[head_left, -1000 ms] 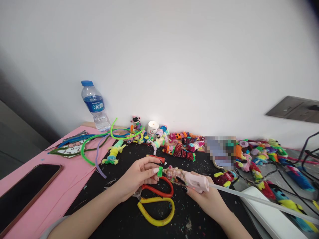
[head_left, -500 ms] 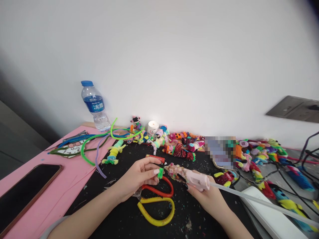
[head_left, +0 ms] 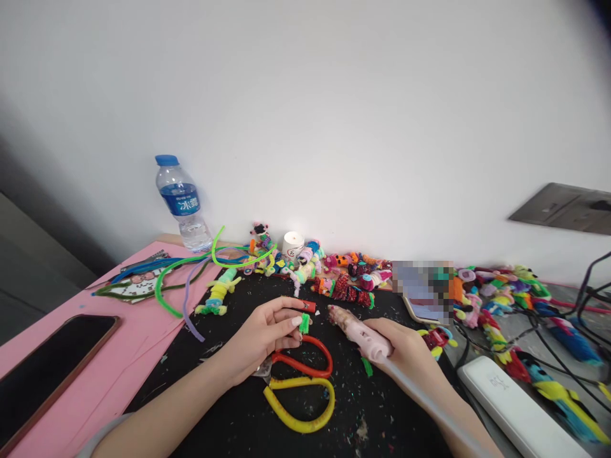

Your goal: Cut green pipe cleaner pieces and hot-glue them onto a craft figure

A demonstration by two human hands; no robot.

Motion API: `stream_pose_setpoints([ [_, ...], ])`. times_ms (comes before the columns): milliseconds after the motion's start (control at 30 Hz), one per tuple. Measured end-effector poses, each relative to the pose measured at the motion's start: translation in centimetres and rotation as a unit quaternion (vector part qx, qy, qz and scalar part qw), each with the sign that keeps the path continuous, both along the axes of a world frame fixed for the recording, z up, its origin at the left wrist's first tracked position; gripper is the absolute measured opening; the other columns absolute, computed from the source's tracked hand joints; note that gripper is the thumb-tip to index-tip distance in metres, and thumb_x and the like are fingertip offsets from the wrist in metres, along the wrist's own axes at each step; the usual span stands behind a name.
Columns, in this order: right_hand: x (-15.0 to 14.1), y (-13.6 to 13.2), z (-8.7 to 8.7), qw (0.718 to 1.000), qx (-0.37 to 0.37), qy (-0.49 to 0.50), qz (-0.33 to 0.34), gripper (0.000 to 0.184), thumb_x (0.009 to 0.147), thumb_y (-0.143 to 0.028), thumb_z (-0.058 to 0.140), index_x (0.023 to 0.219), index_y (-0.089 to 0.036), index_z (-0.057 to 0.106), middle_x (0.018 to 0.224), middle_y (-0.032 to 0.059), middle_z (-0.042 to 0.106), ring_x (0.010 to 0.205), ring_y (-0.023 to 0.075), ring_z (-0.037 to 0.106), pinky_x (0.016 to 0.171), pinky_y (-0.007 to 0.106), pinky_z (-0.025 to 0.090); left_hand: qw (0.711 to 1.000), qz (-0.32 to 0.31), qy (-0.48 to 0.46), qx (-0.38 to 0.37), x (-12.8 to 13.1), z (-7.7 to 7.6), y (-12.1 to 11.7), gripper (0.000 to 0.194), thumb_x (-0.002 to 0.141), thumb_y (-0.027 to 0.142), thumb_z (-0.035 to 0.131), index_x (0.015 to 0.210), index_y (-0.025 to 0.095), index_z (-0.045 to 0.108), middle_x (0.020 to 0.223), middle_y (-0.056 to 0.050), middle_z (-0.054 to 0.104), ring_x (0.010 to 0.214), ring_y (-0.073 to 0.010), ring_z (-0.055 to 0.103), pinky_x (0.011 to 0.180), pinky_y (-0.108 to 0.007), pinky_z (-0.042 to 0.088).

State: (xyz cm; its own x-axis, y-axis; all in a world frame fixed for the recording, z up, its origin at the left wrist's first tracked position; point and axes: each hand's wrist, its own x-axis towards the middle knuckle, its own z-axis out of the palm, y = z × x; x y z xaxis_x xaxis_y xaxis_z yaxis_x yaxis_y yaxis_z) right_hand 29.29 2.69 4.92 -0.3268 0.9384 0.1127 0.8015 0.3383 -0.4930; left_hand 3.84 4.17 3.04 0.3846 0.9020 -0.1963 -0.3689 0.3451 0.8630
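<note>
Between the thumb and fingers of my left hand is a small piece of bright green pipe cleaner. My right hand grips a pale pink hot glue gun, its crusted nozzle pointing up and left, apart from the green piece. A long translucent glue stick sticks out of its back end. Another green scrap lies on the black mat just under the glue gun. Below my left hand rest scissors with one red and one yellow handle loop; their blades are partly covered by the hand.
Pipe-cleaner figures line the wall, with more at the right among black cables. A water bottle leans at the back left. A dark phone lies on pink sheets. A white power bank sits right.
My right hand has drawn the glue gun away to the right and turned it, so its back end points more toward me. A green scrap on the mat is now visible. My left hand barely moved.
</note>
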Motion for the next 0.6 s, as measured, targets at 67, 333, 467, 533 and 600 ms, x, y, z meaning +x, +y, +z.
stream_pose_setpoints([
  [67, 0.12, 0.17, -0.15, 1.000, 0.014, -0.028, 0.005, 0.023, 0.071, -0.020, 0.057, 0.093, -0.021, 0.062, 0.087, 0.0031, 0.067, 0.074, 0.0202, 0.061, 0.065, 0.028, 0.044, 1.000, 0.000, -0.001, 0.000, -0.04, -0.06, 0.01, 0.031, 0.072, 0.025, 0.069, 0.101, 0.017, 0.061, 0.087, -0.004, 0.063, 0.064, -0.0094, 0.058, 0.064, -0.022, 0.050],
  [333, 0.69, 0.22, -0.55, 0.999, 0.001, -0.051, 0.012, 0.046, 0.068, -0.013, 0.057, 0.113, -0.021, 0.054, 0.110, 0.0059, 0.060, 0.099, 0.0232, 0.055, 0.086, 0.036, 0.041, 1.000, -0.005, -0.004, 0.007, -0.15, 0.03, -0.04, 0.026, 0.077, 0.022, 0.066, 0.101, 0.017, 0.060, 0.085, -0.003, 0.061, 0.065, -0.0087, 0.057, 0.064, -0.020, 0.050],
  [467, 0.91, 0.15, -0.73, 0.999, -0.008, -0.034, 0.025, 0.050, 0.074, -0.017, 0.057, 0.123, -0.023, 0.047, 0.115, 0.0064, 0.055, 0.106, 0.0226, 0.050, 0.092, 0.037, 0.039, 1.000, -0.005, -0.002, 0.004, -0.07, 0.19, 0.02, 0.025, 0.077, 0.022, 0.065, 0.101, 0.016, 0.060, 0.084, -0.003, 0.061, 0.066, -0.0090, 0.057, 0.064, -0.021, 0.050],
  [533, 0.87, 0.08, -0.51, 0.999, -0.002, -0.028, 0.031, 0.050, 0.075, -0.016, 0.056, 0.123, -0.025, 0.046, 0.114, 0.0060, 0.054, 0.107, 0.0220, 0.048, 0.093, 0.036, 0.038, 1.000, -0.005, -0.003, 0.002, -0.05, 0.19, 0.09, 0.025, 0.077, 0.022, 0.065, 0.101, 0.016, 0.060, 0.083, -0.003, 0.061, 0.065, -0.0089, 0.057, 0.064, -0.021, 0.050],
  [600, 0.79, -0.02, 0.01, 0.999, 0.018, -0.016, 0.028, 0.049, 0.074, -0.014, 0.056, 0.121, -0.026, 0.047, 0.115, 0.0058, 0.050, 0.109, 0.0218, 0.045, 0.094, 0.036, 0.036, 1.000, -0.006, -0.005, 0.002, -0.04, 0.14, 0.12, 0.025, 0.078, 0.022, 0.065, 0.101, 0.016, 0.060, 0.084, -0.003, 0.061, 0.065, -0.0089, 0.057, 0.064, -0.021, 0.050],
])
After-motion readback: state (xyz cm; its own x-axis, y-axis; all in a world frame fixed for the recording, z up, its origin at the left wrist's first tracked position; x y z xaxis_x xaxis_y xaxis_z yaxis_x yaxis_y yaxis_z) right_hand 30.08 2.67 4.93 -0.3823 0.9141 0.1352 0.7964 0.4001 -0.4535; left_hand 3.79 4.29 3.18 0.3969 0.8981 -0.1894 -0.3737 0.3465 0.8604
